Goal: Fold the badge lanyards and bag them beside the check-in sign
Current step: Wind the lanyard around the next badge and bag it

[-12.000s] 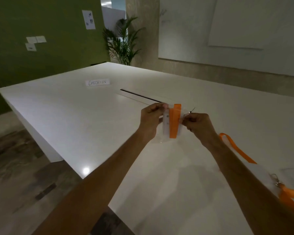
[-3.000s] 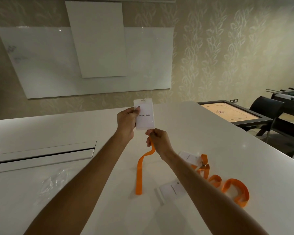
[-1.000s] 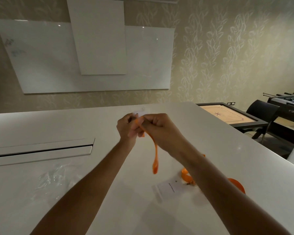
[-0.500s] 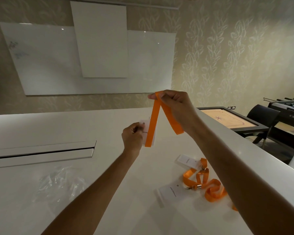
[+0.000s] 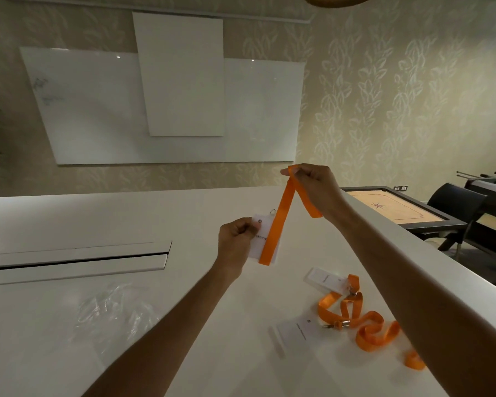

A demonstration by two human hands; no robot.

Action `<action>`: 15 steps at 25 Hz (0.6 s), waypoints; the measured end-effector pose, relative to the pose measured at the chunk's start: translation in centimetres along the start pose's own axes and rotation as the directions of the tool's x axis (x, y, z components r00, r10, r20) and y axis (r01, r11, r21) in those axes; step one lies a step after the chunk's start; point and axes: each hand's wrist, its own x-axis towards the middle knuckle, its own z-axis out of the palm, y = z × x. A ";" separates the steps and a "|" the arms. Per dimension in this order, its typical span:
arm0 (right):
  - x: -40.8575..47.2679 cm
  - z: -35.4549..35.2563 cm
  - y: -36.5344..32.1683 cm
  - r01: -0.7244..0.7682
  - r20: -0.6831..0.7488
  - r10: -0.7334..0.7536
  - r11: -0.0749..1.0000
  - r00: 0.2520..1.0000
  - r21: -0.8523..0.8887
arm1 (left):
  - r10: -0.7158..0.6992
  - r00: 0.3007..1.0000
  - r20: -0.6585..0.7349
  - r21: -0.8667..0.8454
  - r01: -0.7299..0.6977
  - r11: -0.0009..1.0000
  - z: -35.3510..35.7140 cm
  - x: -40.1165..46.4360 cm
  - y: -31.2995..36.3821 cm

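Note:
My left hand (image 5: 236,239) grips a white badge card (image 5: 263,242) above the white table (image 5: 184,213). An orange lanyard strap (image 5: 275,224) runs from the card's lower edge up to my right hand (image 5: 315,190), which pinches its folded top. A short end of the strap hangs down behind that hand. Two more badges (image 5: 324,279) (image 5: 295,333) lie on the table at the right, with their orange lanyards (image 5: 355,319) tangled together. Clear plastic bags (image 5: 112,313) lie crumpled at the left. The check-in sign is out of view.
A long cable slot (image 5: 75,260) is sunk in the table at the left. The table's right edge runs diagonally past my right arm. Beyond it stand a carrom board (image 5: 395,210), a dark chair (image 5: 455,207) and a foosball table (image 5: 493,184). Whiteboards (image 5: 181,81) hang on the far wall.
In the last second my right hand has lifted the strap's fold up and to the right, away from the card. Twelve seconds ago I faced the check-in sign, holding a bagged lanyard.

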 end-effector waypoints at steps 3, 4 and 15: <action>0.4 0.1 0.8 -0.043 -0.009 0.043 0.998 0.999 0.044 | -0.031 0.999 0.034 -0.027 0.032 0.999 0.2 -0.4 0.0; 0.5 0.2 1.0 -0.044 -0.007 0.044 0.998 0.999 0.037 | -0.044 0.998 0.048 -0.033 0.046 0.998 0.3 -0.5 -0.1; 0.6 1.0 2.5 -0.006 0.007 0.006 0.997 1.000 0.075 | -0.110 0.985 0.134 -0.061 0.119 0.991 1.2 -1.4 0.7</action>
